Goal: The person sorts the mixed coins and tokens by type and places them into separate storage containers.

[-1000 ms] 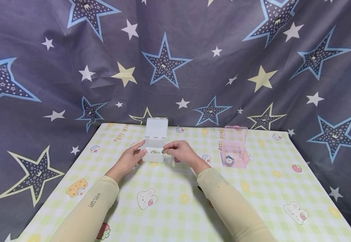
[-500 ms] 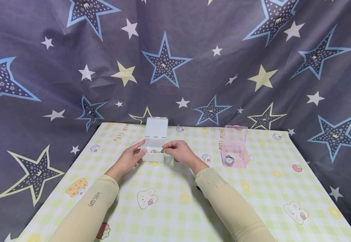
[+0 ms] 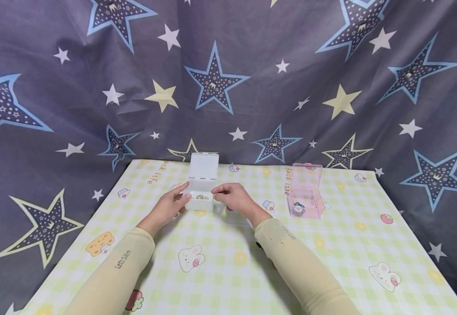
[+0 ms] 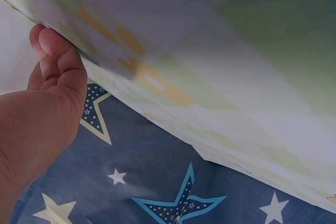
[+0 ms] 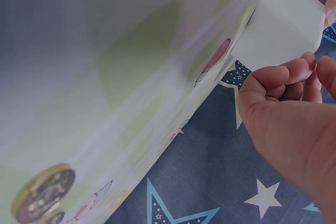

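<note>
A small white box (image 3: 199,204) stands at the back of the table, its hinged lid (image 3: 204,166) raised. Several small gold-coloured pieces (image 3: 202,197), probably coins, lie inside it. My left hand (image 3: 166,210) holds the box's left side, thumb at the front corner and index finger farther back. At the right rim is my right hand (image 3: 237,199), fingers bent, with nothing visible between thumb and index finger. Its fingertips (image 5: 302,67) are close to the box wall in the right wrist view. A gold-rimmed coin (image 5: 44,193) appears lower left there.
A clear pink box (image 3: 305,210) with its lid up stands to the right and has a round dark-and-white piece (image 3: 298,209) in it. Near the right sleeve lies a small dark thing (image 3: 259,245). A starry curtain (image 3: 228,109) hangs behind the checked tablecloth (image 3: 220,288).
The small coin-like piece at my right fingertips moved slightly left over the box rim and is no longer visible there. The left hand and both boxes have stayed put.
</note>
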Demonstrator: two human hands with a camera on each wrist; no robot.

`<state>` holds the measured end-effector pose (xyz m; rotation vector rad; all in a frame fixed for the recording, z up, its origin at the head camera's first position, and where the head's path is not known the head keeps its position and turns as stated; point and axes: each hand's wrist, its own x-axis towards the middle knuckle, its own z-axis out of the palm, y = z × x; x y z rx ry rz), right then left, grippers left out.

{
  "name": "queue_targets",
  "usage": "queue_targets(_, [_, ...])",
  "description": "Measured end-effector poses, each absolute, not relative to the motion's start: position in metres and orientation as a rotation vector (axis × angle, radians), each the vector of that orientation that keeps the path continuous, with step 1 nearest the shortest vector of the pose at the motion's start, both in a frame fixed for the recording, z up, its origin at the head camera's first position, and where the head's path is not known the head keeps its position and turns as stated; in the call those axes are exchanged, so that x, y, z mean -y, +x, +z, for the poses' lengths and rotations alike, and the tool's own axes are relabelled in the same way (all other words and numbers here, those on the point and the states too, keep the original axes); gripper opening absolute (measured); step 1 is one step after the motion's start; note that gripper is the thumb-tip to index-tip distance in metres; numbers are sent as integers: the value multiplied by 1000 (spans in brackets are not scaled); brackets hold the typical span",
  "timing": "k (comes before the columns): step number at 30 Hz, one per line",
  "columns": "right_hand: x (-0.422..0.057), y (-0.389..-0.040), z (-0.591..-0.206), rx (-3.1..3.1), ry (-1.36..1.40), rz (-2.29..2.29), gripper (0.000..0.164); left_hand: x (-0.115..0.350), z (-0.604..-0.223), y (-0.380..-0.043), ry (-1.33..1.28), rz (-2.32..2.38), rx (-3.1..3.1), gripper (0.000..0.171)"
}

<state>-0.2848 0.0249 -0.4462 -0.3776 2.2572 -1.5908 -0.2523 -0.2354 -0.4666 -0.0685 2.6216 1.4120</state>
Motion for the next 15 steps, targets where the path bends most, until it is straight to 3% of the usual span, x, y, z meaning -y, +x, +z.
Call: queue_targets(15, [-78,-283,-437,-2435,-482,-1441,21,234,-465,-251,-53,1400,-2640,62])
